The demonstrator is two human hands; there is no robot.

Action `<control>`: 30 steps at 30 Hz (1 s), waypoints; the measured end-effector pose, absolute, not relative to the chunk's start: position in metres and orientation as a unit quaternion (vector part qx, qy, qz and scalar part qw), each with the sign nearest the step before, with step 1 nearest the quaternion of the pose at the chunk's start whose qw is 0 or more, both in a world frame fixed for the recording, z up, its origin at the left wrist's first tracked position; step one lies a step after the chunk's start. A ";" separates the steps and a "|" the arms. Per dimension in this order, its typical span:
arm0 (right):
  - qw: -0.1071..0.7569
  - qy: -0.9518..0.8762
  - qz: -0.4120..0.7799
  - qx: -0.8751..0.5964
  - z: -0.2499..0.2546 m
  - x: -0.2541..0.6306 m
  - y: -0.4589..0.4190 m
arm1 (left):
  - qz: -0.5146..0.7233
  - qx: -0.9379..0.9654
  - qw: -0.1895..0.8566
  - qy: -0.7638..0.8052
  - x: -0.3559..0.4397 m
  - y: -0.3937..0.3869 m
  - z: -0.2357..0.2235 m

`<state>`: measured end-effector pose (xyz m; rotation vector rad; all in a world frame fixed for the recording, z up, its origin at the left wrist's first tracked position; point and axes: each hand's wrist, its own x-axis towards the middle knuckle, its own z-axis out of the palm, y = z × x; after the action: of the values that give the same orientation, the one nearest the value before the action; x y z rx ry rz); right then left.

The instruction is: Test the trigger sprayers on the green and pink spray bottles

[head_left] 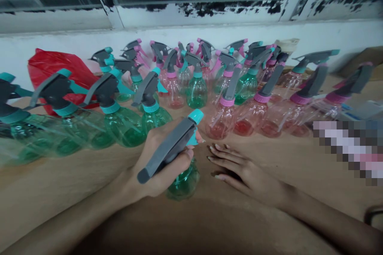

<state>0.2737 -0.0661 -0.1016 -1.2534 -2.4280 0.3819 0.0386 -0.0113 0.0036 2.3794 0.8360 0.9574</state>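
My left hand [163, 159] is wrapped round the neck of a green spray bottle [183, 183] that stands on the wooden table [74, 175], its grey trigger head with a teal nozzle [172, 143] on top. To the right of that bottle my right hand [236, 167] rests flat on the table, fingers stretched out and holding nothing.
Several green spray bottles with teal collars [125, 123] stand at the left and several pink ones [257, 115] at the right, rows reaching back to the white wall. A red plastic bag [56, 67] lies at the back left. A blurred-out patch [353, 147] is at the right.
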 end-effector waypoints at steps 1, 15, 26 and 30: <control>0.190 -0.864 0.135 -0.446 -0.101 0.274 -0.066 | 0.341 0.861 0.226 0.302 0.038 -0.012 0.003; 0.201 -0.872 0.124 -0.429 -0.108 0.276 -0.064 | 0.378 0.826 0.282 0.310 0.047 -0.018 0.005; 0.266 -0.837 0.160 -0.451 -0.066 0.246 -0.083 | 0.373 0.793 0.379 0.298 0.047 -0.017 -0.002; 0.309 -0.808 0.148 -0.480 -0.044 0.218 -0.088 | 0.363 0.796 0.395 0.280 0.047 -0.016 -0.005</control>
<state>0.2177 -0.0880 -0.0439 -1.2674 -2.1355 0.3914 0.0466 -0.0161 -0.0047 2.0195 0.7103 0.9203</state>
